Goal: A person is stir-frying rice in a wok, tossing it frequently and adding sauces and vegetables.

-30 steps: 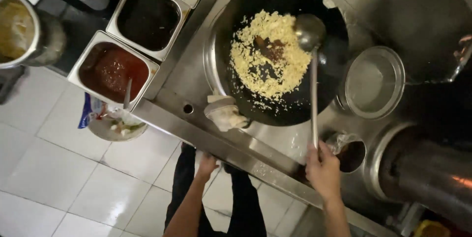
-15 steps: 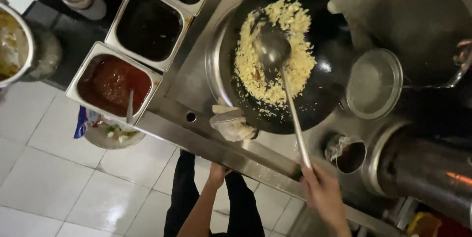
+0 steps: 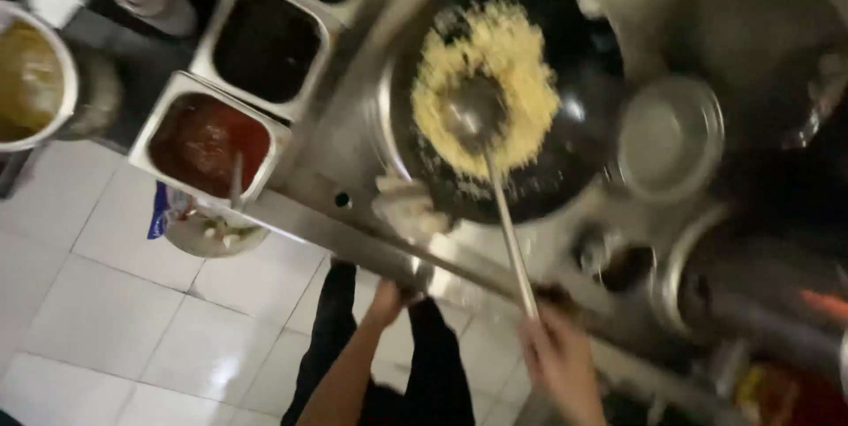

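1. The ladle [image 3: 477, 121] rests bowl-down in yellow fried rice [image 3: 495, 82] inside the black wok [image 3: 583, 117].
2. Long, stiff and likely slippery metal; best gripped at the handle's end.
3. Right hand [image 3: 561, 360] fingers clench that end.
4. Left hand [image 3: 386, 301] reaches the table [image 3: 309, 218] edge; its grip is unclear.

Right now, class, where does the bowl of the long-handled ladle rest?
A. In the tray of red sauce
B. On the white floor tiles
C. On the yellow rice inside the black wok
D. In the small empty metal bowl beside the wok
C: the ladle, held at its handle end by the right hand, sits on the yellow rice inside the black wok.
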